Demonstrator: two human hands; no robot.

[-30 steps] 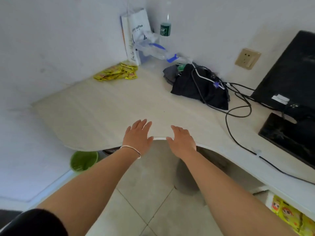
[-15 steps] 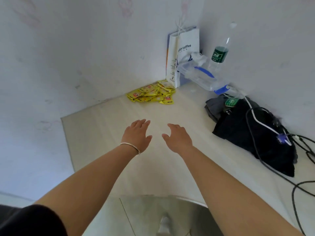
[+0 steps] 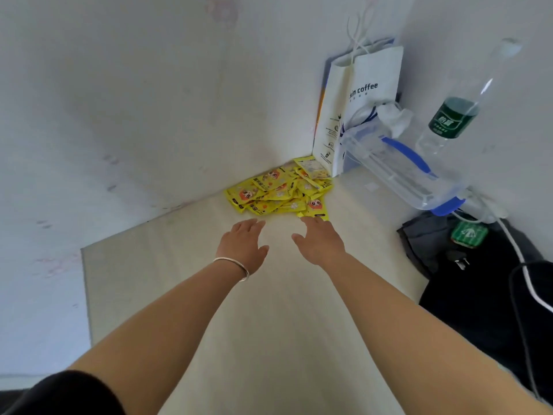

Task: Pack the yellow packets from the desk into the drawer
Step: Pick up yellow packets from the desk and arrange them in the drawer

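1. The pile of small shiny yellow packets point(image 3: 281, 190) lies in the far corner of the pale wooden desk point(image 3: 179, 265), straight ahead of both hands.
2. The pile is longer from side to side.
3. The left hand point(image 3: 244, 244) is flat, open and empty, just short of the pile.
4. The right hand point(image 3: 321, 239) is open and empty too. It is nearer, with its fingertips at the closest packet's edge.
5. No drawer shows.

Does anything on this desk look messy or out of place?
The yellow packets lie in a loose, overlapping heap in the desk corner. Beside the paper bag, a clear container sits tilted rather than flat. Nothing looks spilled.
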